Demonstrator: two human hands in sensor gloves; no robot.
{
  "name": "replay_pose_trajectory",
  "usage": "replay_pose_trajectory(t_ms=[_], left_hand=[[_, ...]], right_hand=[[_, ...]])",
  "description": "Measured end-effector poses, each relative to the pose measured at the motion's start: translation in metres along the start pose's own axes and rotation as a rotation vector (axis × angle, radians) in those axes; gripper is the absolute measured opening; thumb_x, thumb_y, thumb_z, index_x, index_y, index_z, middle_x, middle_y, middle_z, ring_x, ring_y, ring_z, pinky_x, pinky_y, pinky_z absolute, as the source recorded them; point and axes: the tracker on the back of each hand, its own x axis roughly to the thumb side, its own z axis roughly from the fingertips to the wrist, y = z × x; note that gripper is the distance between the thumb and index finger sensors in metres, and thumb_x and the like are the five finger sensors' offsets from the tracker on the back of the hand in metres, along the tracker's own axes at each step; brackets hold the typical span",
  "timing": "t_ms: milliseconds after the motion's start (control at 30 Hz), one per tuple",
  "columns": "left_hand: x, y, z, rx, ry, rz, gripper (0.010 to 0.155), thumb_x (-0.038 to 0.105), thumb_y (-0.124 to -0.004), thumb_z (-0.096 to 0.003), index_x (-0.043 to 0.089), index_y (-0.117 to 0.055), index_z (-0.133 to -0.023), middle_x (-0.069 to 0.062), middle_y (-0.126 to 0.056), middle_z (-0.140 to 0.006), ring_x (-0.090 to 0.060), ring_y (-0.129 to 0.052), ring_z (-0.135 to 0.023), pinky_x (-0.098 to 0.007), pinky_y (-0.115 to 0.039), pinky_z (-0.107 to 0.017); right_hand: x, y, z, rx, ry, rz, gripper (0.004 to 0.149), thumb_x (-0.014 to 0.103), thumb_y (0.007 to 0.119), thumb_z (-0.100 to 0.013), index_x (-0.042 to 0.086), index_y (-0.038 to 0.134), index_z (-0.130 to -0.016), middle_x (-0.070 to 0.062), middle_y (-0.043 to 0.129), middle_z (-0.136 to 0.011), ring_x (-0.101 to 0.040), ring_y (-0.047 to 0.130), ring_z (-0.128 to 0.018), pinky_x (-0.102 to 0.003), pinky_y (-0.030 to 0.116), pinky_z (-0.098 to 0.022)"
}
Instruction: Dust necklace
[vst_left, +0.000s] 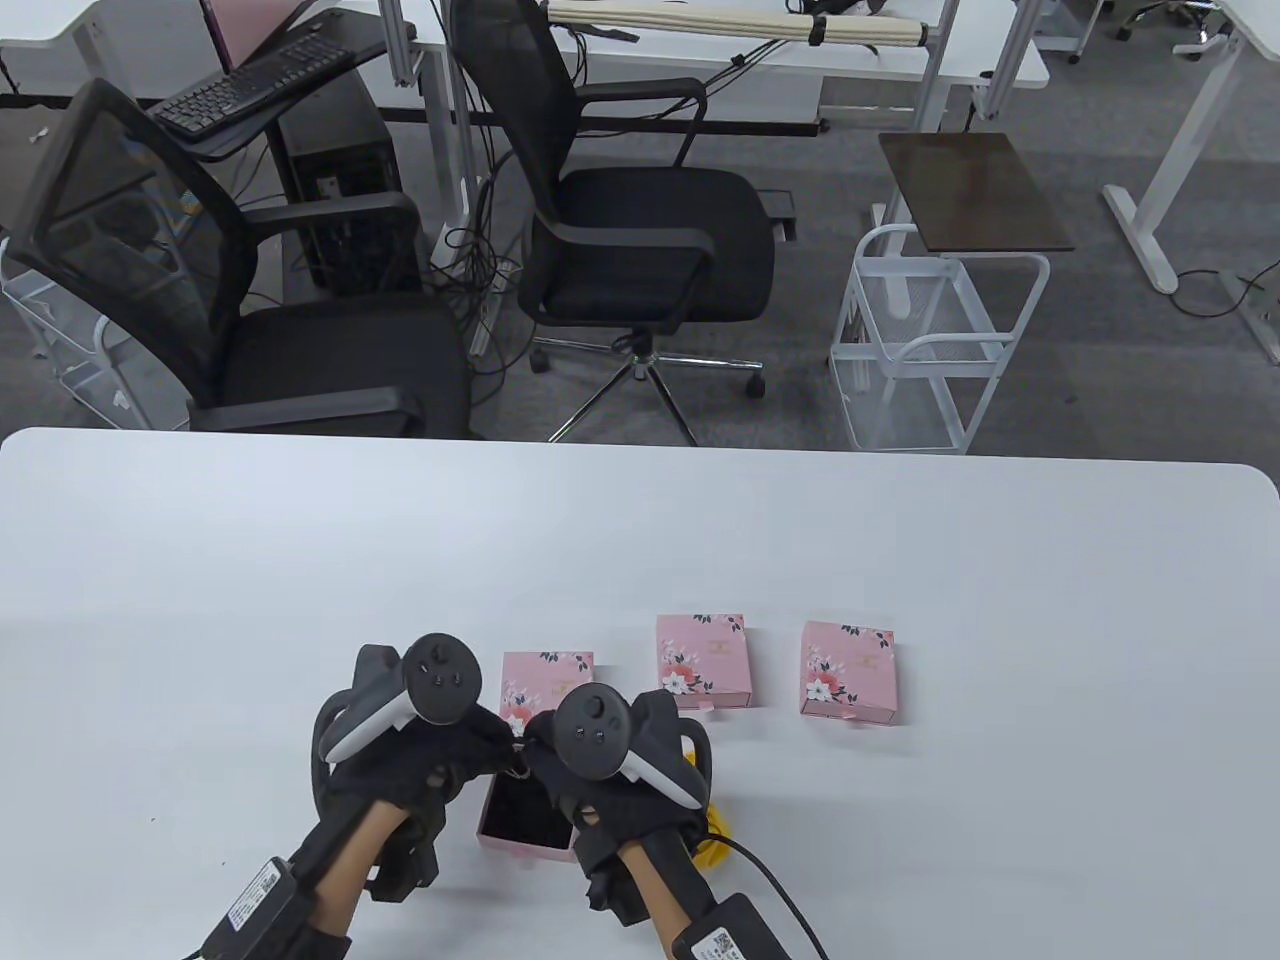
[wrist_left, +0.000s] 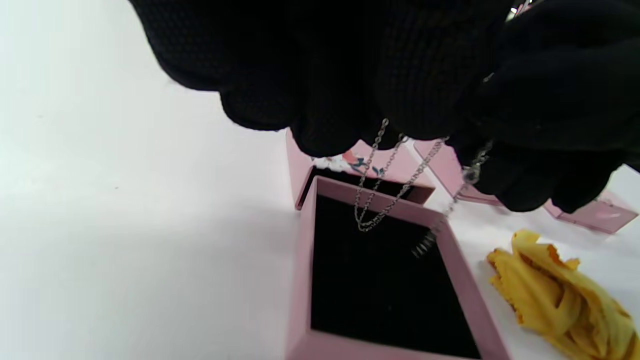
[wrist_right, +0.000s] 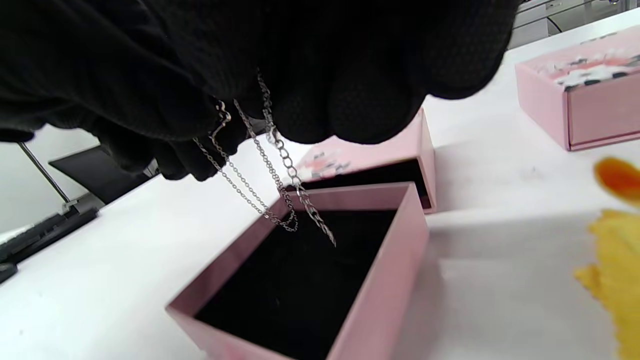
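Both hands' fingers (wrist_left: 425, 100) pinch a thin necklace (wrist_left: 380, 200) above its open box (wrist_left: 300, 280); careless tugging could tangle it.

An office: swivel chairs (vst_left: 640, 250), desks (vst_left: 700, 40), keyboard (vst_left: 250, 85)

Silver necklace (wrist_left: 380, 200) dangling over drawer (wrist_left: 380, 280)

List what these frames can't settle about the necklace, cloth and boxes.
- Necklace: its upper part and any pendant, both wrist views, covered by the gloved fingers.
- Which hand pinches what: table view, the left hand and right hand with trackers cover the grip.
- Yellow cloth: cut off by the edge in both wrist views, mostly behind the right hand in table view.
- Two closed pink boxes: contents unseen.
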Motion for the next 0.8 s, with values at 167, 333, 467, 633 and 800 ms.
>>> replay_pose_trajectory(t_ms=[167,333,467,633,800], left_hand=[[0.006,-0.010,-0.006,-0.026,0.009,-0.051,0.037,0.043,-0.093,-0.0519,0.029,-0.094,-0.086,-0.001,-0.100,-0.087,-0.027,-0.090,-0.082,-0.046,-0.079,-0.060],[0.011,-0.019,-0.010,-0.043,0.011,-0.098,0.038,0.044,-0.093,-0.0516,0.030,-0.094,-0.086,-0.001,-0.101,-0.085,-0.026,-0.090,-0.081,-0.046,-0.079,-0.059],[0.015,-0.023,-0.011,-0.029,0.010,-0.128,0.038,0.044,-0.093,-0.0515,0.031,-0.093,-0.087,0.000,-0.101,-0.085,-0.026,-0.091,-0.080,-0.046,-0.079,-0.059],[0.013,-0.020,-0.010,0.033,-0.004,-0.101,0.041,0.045,-0.093,-0.0503,0.031,-0.092,-0.089,0.001,-0.100,-0.086,-0.025,-0.091,-0.081,-0.045,-0.079,-0.059],[0.003,-0.009,-0.005,0.097,-0.006,-0.003,0.040,0.046,-0.091,-0.0513,0.031,-0.092,-0.089,0.001,-0.100,-0.085,-0.025,-0.091,-0.080,-0.045,-0.080,-0.059]], right_hand=[[0.000,0.008,-0.002,0.038,0.024,0.090,0.036,0.032,0.076,-0.065,0.014,0.078,-0.096,-0.018,0.089,-0.085,-0.040,0.090,-0.067,-0.052,0.076,-0.055],[0.001,0.011,-0.002,0.062,0.037,0.151,0.036,0.033,0.077,-0.064,0.014,0.079,-0.096,-0.017,0.088,-0.085,-0.040,0.089,-0.067,-0.051,0.075,-0.055],[0.002,0.012,-0.002,0.059,0.046,0.214,0.037,0.033,0.078,-0.064,0.015,0.078,-0.096,-0.018,0.087,-0.086,-0.041,0.088,-0.068,-0.052,0.075,-0.056],[0.001,0.010,-0.001,0.056,0.058,0.238,0.042,0.033,0.079,-0.064,0.013,0.074,-0.100,-0.019,0.084,-0.089,-0.041,0.086,-0.070,-0.052,0.074,-0.057],[0.002,-0.001,0.002,0.031,0.055,0.229,0.042,0.033,0.079,-0.064,0.014,0.073,-0.101,-0.020,0.084,-0.090,-0.042,0.086,-0.070,-0.052,0.074,-0.057]])
